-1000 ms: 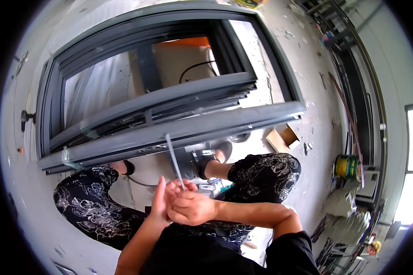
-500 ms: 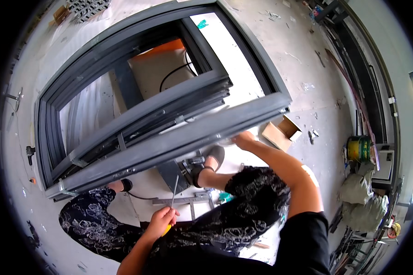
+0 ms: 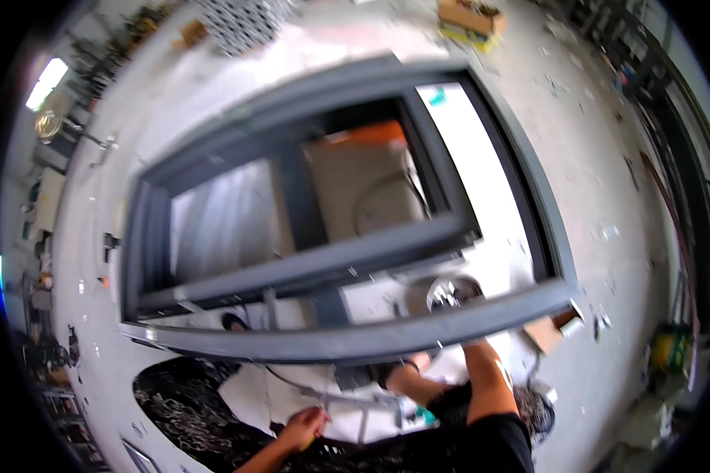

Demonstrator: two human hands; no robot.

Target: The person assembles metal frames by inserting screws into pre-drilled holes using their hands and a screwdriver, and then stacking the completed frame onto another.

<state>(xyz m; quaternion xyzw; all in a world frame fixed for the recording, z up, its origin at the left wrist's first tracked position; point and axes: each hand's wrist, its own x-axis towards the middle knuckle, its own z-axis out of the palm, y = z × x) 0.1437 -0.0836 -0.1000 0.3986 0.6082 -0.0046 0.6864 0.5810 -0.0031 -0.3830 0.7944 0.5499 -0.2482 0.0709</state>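
Note:
My left hand point(image 3: 304, 430) is closed around the yellow handle of a screwdriver point(image 3: 308, 445), low in front of my lap; its shaft is blurred. The large dark grey window frame point(image 3: 292, 344) stands tilted across my view, with a smaller sash point(image 3: 315, 258) inside it. My right forearm point(image 3: 487, 382) reaches under the frame's near bar, which hides the right hand and its fingers. Just beyond that bar, near where the forearm disappears, a round bowl point(image 3: 454, 282) holds shiny metal pieces.
A small open cardboard box point(image 3: 544, 335) lies right of the frame. A metal square point(image 3: 363, 402) rests on the floor by my legs. Stacked grey pieces point(image 3: 244, 24) and a carton point(image 3: 472, 17) stand at the far side. Long profiles point(image 3: 678, 189) line the right wall.
My view has shifted, so the frame appears lower and further right. My right hand has gone from the near bar's edge to behind it. The left hand still holds the screwdriver.

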